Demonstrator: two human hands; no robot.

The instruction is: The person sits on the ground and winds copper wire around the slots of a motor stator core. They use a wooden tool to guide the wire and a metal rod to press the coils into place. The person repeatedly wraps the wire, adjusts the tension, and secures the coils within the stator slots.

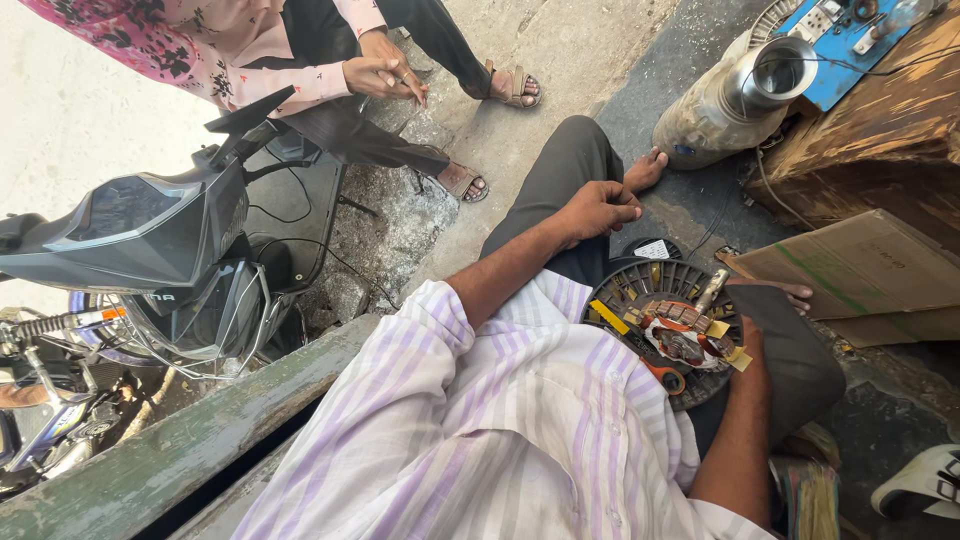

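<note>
Far left: parked scooter (150, 250), dark grey, front panel facing up; part of a second machine below it. Upper left: another person in a floral top (200, 50), seated, sandalled feet on the concrete, their own hands clasped near the knee.

Centre: the person's left hand (598, 208) rests on the left knee, dark trousers. Fingers (625, 200) curled loosely, palm down, holding nothing. Well apart from the work piece.

Right of centre: round black motor part (640, 290), slotted rim, copper windings and yellow strips at its middle, lies in the lap between the legs. An orange-handled tool (665, 377) lies on it.

Right hand (750, 345) sits at the right edge of the disc, touching it; its fingers are mostly hidden, cannot tell how they are set.

Far right: cardboard sheet (860, 270), metal cylinder (730, 100), wooden block with blue board (840, 40) above.
</note>
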